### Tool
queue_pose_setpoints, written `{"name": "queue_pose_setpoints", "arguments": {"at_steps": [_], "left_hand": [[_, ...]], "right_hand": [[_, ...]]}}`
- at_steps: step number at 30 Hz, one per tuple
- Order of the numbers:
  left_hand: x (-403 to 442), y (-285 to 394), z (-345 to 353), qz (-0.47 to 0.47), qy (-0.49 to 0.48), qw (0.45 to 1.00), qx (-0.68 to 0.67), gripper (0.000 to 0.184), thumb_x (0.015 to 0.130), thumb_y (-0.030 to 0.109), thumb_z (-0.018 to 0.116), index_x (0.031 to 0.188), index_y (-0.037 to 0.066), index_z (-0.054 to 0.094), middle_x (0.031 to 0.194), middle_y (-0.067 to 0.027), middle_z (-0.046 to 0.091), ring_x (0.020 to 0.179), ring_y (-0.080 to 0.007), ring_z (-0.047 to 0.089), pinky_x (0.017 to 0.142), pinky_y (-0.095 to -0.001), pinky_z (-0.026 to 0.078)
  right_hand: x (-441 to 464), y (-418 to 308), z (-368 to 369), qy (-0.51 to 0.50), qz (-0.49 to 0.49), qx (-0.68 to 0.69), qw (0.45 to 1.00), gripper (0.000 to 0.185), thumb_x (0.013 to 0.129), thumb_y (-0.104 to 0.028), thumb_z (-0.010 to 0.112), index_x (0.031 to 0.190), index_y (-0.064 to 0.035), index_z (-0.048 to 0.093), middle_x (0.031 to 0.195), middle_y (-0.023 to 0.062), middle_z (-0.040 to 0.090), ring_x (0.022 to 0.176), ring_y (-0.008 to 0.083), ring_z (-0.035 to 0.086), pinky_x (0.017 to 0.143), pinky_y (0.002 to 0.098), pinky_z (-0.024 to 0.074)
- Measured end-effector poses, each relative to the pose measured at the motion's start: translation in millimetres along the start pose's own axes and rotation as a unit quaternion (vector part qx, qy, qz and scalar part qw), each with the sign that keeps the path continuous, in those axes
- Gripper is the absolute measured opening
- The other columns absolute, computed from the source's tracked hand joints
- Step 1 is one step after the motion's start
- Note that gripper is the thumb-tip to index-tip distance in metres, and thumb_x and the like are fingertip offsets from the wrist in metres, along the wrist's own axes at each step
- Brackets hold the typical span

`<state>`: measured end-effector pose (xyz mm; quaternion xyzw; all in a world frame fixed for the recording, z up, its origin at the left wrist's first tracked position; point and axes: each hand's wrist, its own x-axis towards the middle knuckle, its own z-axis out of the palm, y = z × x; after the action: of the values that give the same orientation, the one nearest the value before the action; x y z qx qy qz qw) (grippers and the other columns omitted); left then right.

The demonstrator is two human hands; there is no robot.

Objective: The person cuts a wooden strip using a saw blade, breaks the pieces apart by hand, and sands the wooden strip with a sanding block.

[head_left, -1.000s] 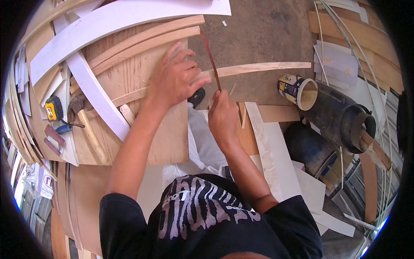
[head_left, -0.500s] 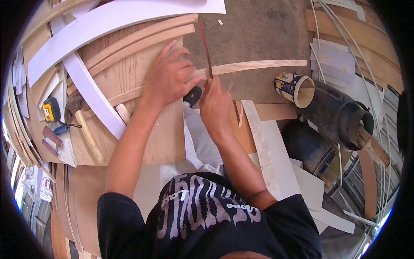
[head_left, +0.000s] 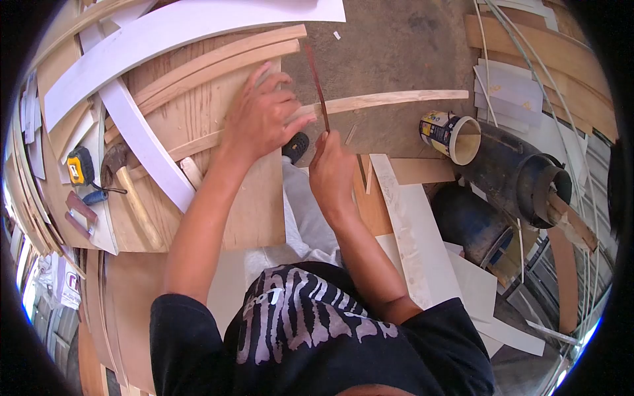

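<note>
My left hand (head_left: pixel 263 117) holds a curved wooden strip (head_left: pixel 396 99) at the edge of the plywood board (head_left: pixel 254 218), its thumb and fingers on either side of the strip. Beyond the board, the strip's right part sticks out over the floor. In my closed right hand (head_left: pixel 332 170) is a handsaw, whose thin rust-brown blade (head_left: pixel 316 78) appears edge-on and crosses the strip just right of my left thumb. The saw's handle is hidden in my fist. Two more curved strips (head_left: pixel 218 66) lie on the board beyond my left hand.
White curved pieces (head_left: pixel 148 145) lie across the board. On its left are a hammer (head_left: pixel 137 208), a yellow-black tape measure (head_left: pixel 80 168) and a small red-brown tool (head_left: pixel 80 211). A paint tub (head_left: pixel 465 140) and black cylinders (head_left: pixel 505 165) stand right, among offcuts.
My right hand has drawn the saw slightly toward my body. My left hand stays in place on the strip.
</note>
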<state>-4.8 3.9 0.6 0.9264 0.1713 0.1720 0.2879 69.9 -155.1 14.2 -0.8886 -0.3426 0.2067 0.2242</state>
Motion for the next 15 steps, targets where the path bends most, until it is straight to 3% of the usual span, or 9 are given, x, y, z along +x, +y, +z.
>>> {"name": "queue_pose_setpoints", "arguments": {"at_steps": [5, 9, 15], "left_hand": [[-0.1, -1.0, 0.1, 0.004, 0.001, 1.0, 0.006, 0.033, 0.082, 0.037, 0.071, 0.076, 0.005, 0.074, 0.081, -0.0063, 0.069, 0.108, -0.023, 0.058, 0.115, -0.0465, 0.031], [-0.2, -1.6, 1.8, 0.004, -0.004, 1.0, -0.004, 0.03, 0.081, 0.035, 0.074, 0.08, 0.005, 0.073, 0.084, -0.0057, 0.069, 0.109, -0.0248, 0.058, 0.114, -0.0494, 0.031], [-1.8, -1.0, 1.3, 0.004, 0.01, 1.0, 0.002, 0.032, 0.081, 0.037, 0.072, 0.077, 0.005, 0.075, 0.081, -0.0062, 0.07, 0.108, -0.0227, 0.059, 0.114, -0.0462, 0.031]], "right_hand": [[20.1, -1.7, 6.5, 0.042, -0.037, 0.038, 0.998, 0.017, 0.098, -0.01, 0.048, 0.084, 0.0006, 0.048, 0.068, 0.0283, 0.058, 0.069, 0.051, 0.059, 0.056, 0.0576, 0.0431], [2.3, -1.9, -3.5, -0.002, 0.005, -0.007, 1.0, 0.016, 0.098, -0.009, 0.048, 0.085, 0.0007, 0.048, 0.068, 0.0286, 0.058, 0.07, 0.0511, 0.059, 0.057, 0.057, 0.0443], [12.3, 1.5, 6.6, 0.032, -0.038, 0.046, 0.998, 0.016, 0.098, -0.01, 0.048, 0.086, 0.0, 0.047, 0.068, 0.0291, 0.057, 0.068, 0.0515, 0.059, 0.055, 0.0568, 0.0431]]}}
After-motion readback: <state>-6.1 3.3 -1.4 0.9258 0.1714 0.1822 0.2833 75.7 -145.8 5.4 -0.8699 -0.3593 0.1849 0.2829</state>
